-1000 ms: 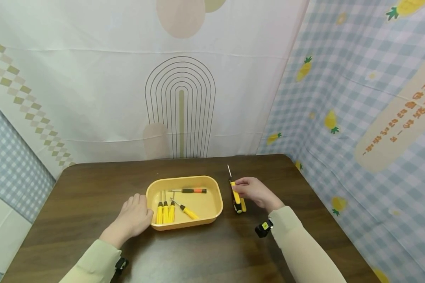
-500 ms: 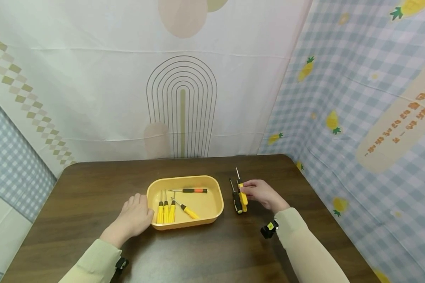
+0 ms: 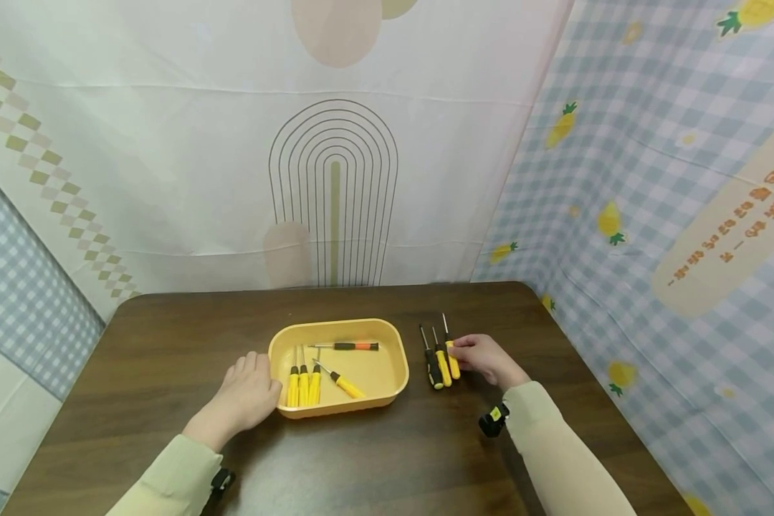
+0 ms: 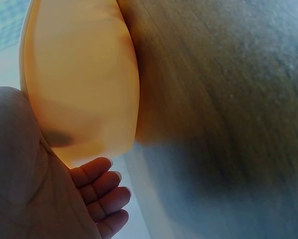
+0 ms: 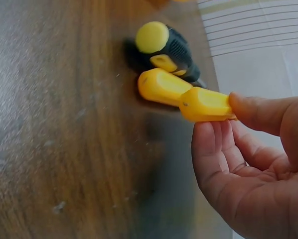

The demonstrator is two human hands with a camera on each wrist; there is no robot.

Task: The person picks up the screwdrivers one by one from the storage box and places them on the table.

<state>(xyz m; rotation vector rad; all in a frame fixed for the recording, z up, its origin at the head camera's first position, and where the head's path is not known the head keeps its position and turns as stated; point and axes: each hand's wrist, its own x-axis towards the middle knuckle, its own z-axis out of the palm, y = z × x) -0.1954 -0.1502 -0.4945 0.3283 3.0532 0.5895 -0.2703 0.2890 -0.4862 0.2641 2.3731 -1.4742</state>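
My right hand (image 3: 488, 358) pinches the yellow handle of a screwdriver (image 3: 453, 356) between thumb and fingertips, its shaft pointing away from me. Close along its left lie a yellow-handled screwdriver (image 3: 442, 364) and a thicker black-and-yellow one (image 3: 433, 367), roughly parallel. In the right wrist view, the pinched handle (image 5: 204, 105) overlaps the neighbouring yellow handle (image 5: 161, 87). At the left end of a yellow plastic tray (image 3: 377, 326), my left hand (image 3: 248, 393) holds the rim. The left wrist view shows the thumb at that rim, with curled fingers (image 4: 109, 201) by the outer wall.
Inside the tray, several yellow-handled screwdrivers (image 3: 304, 385) lie side by side, with another yellow one (image 3: 345, 385) slanted. A black-and-orange screwdriver (image 3: 355, 346) lies near its back wall. The dark wooden table (image 3: 361, 459) ends at a fabric-covered wall (image 3: 187, 179).
My right hand has shifted right and slightly nearer with its screwdriver, from over the other two to beside them. The left hand keeps its place at the tray.
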